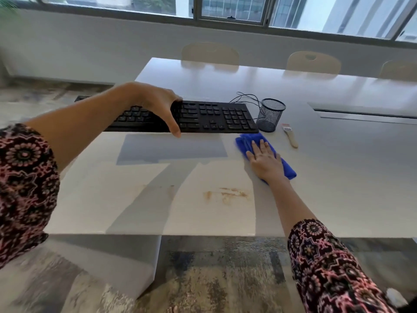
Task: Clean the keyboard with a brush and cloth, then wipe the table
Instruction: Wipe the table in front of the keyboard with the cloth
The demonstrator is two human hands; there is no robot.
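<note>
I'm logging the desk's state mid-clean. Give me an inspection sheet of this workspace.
Surface: white table, brownish smears near the front edge.
Job's things: black keyboard held above the table, its shadow beneath; blue cloth on the table; brush lying right of the cup.
Clutter: mesh pen cup by the keyboard's right end.
Hands: left hand grips the keyboard; right hand presses flat on the cloth.
Cables: thin black cable behind the keyboard.
Surroundings: chairs across the table, windows, patterned floor.
</note>
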